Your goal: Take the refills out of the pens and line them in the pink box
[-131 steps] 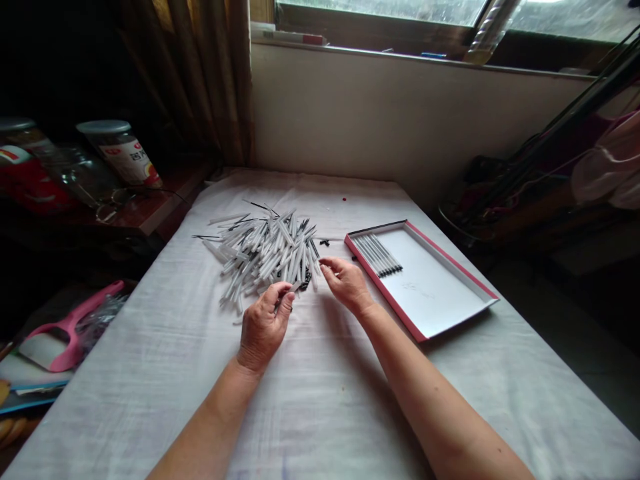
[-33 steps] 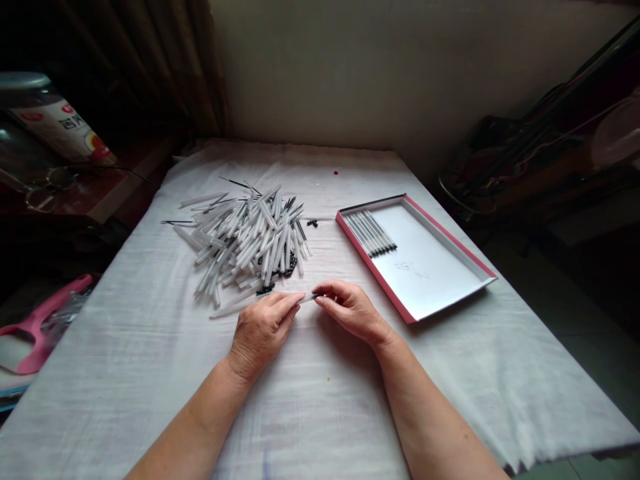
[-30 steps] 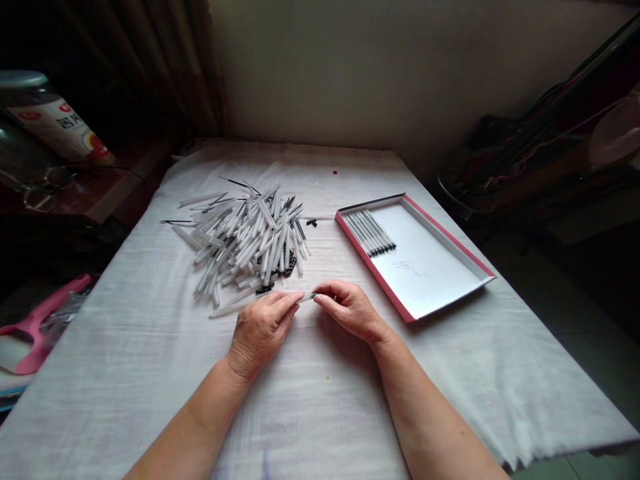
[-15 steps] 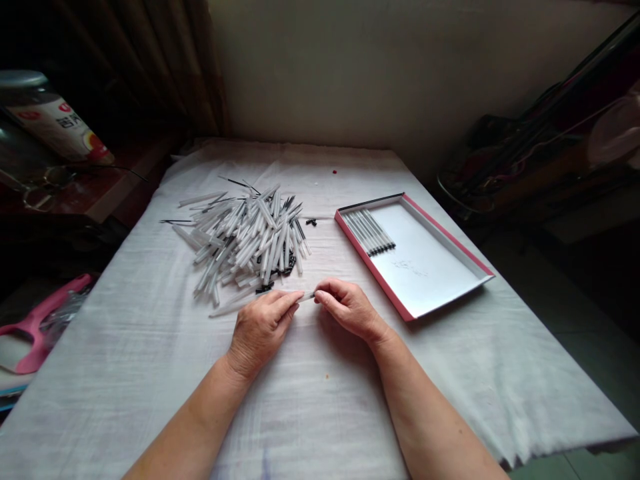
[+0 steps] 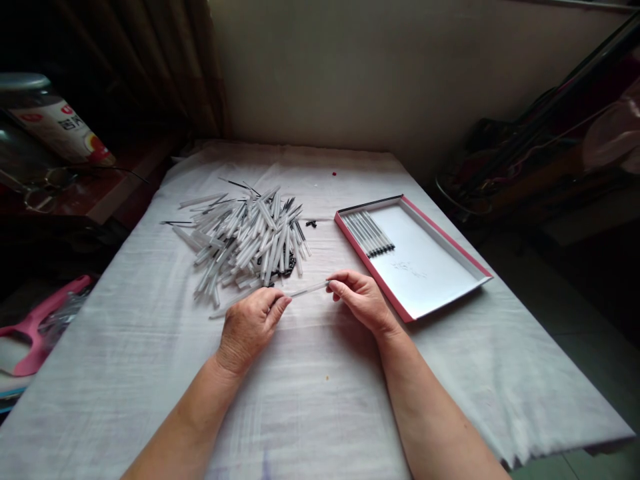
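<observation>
Left hand (image 5: 253, 327) and right hand (image 5: 361, 300) each pinch the same clear pen (image 5: 309, 290) mid-frame, probably steadying it — pen pile (image 5: 250, 243) left of centre, shallow box (image 5: 435, 267) right, both handily close.

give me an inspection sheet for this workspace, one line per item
Surface: wrinkled whitish tablecloth, bluish stain at the near side
Job's things: loose pile of translucent pen barrels with dark refills; black end pieces; pink-red tray with a row of black-ended pens in its far left part
Clutter: red bit near the far edge
Hands: left hand and right hand pinch one transparent pen between them
Cables: thin dark line by the eyeglasses, cord or temple arm, cannot tell
Surroundings: labelled jar at left, curtain beyond
</observation>
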The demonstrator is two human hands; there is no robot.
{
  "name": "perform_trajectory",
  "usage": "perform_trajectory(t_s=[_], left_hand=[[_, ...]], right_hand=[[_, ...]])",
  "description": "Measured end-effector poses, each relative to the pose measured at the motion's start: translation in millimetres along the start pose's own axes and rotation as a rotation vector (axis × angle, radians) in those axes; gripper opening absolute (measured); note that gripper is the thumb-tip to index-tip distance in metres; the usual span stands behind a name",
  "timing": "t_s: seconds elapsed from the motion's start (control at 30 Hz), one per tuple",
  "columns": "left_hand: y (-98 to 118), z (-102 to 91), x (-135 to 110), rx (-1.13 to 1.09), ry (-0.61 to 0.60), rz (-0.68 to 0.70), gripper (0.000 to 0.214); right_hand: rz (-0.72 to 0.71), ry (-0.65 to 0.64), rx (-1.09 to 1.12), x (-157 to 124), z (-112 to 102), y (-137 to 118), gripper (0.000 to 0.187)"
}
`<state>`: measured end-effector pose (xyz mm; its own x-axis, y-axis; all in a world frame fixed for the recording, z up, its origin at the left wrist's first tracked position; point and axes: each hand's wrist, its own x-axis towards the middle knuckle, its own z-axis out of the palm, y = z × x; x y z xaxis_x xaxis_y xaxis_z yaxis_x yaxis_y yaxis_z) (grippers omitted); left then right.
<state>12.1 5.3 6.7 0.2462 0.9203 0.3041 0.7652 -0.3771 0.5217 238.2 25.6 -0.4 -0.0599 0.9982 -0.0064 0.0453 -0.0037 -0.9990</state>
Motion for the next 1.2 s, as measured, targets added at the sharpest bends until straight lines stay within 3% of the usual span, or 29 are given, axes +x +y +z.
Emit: perform_trajectory(t_s=[0.13,0.37,0.6,0.77,1.2], left_hand=[[1,0.1,0,-0.069,0.011,-0.080,0.025],[1,-3.9,1,-0.119,-0.066,-0.147,0.043],[-1,0.3,3,-0.290,0.000,-0.262,0.030],[-1,-1.7,3,-0.342,-0.100,-0.250,0.040],[8,7.4,2,-0.406,0.011,-0.270,0.014]], right_hand=[[0.031,0.012,0.000,0,1,-2,0.024],[0.024,0.065,0.066,0,-2,-4,0.027],[0.045,0.075,0.095,0,-1,-4,0.028],[0.034,0.083,0.125,0,0,-6,0.030],[0.081,0.084,0.178,1,-2,1,0.034]])
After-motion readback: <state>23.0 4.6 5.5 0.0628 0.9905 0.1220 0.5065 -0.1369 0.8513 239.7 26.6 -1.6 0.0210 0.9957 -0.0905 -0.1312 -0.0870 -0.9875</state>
